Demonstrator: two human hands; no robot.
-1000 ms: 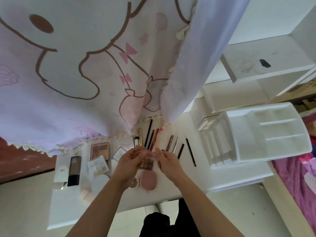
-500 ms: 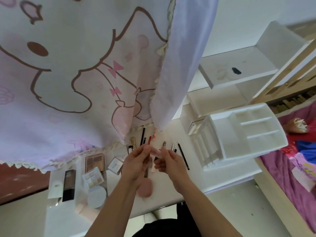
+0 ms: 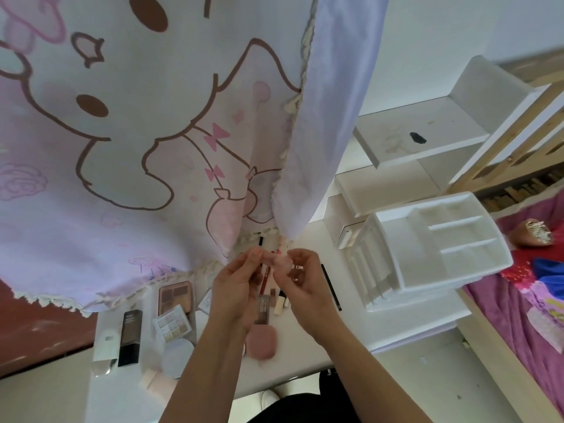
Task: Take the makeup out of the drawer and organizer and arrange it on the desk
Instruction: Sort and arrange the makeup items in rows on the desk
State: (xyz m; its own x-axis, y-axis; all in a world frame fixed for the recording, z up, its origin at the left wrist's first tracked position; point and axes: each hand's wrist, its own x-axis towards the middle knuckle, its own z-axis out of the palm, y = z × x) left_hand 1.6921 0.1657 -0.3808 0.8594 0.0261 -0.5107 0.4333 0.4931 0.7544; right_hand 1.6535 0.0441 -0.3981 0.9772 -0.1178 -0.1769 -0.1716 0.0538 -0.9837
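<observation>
Above the white desk (image 3: pixel 305 358) my left hand (image 3: pixel 236 288) and my right hand (image 3: pixel 300 279) pinch a small clear pinkish makeup item (image 3: pixel 279 261) between their fingertips. Makeup lies on the desk below: a brown eyeshadow palette (image 3: pixel 176 296), a pale palette (image 3: pixel 172 323), a black tube (image 3: pixel 130 337), a white tube (image 3: pixel 105 349), a round white compact (image 3: pixel 178 355), a pink puff (image 3: pixel 261 343), a dark small palette (image 3: pixel 262 308) and pencils (image 3: pixel 331 285). The white organizer (image 3: pixel 433 248) at the right shows bare compartments.
A cartoon-print curtain (image 3: pixel 137 132) hangs low over the desk's far side and hides part of it. White shelves (image 3: pixel 427 138) stand behind the organizer. A bed with purple bedding (image 3: pixel 518 306) and a wooden frame lies at the right.
Both hands have stayed together on the small item and risen a little toward the curtain's hem. The view has tilted and shifted, so the desk sits lower and left in the frame.
</observation>
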